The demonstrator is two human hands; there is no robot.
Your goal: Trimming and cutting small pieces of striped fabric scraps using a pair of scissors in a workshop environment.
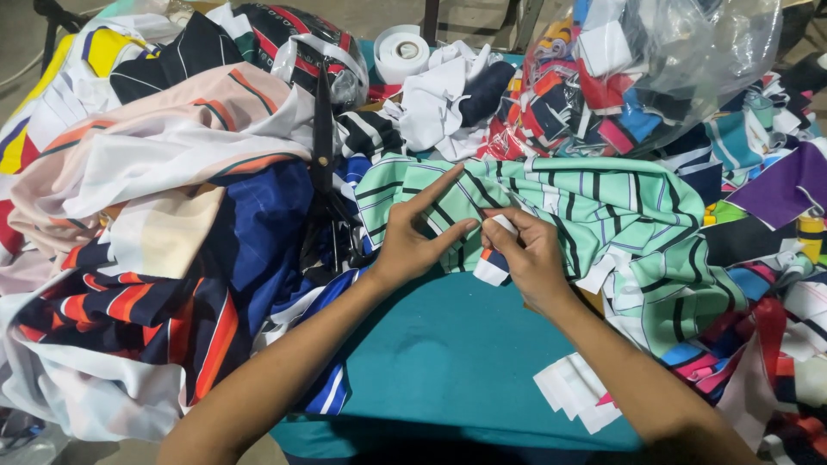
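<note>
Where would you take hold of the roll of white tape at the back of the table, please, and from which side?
I would probably grip the roll of white tape across its outer rim, coming straight down from above. It lies flat with its hollow core facing up and its top uncovered, while white cloth crowds its right side, so a sideways approach looks awkward.

Matt, smooth woven cloth is seen in the mint striped fabric (551, 202). At two o'clock, a glossy clear plastic bag (689, 52). The table cover (439, 353): matt teal cloth, possibly felt.
</note>
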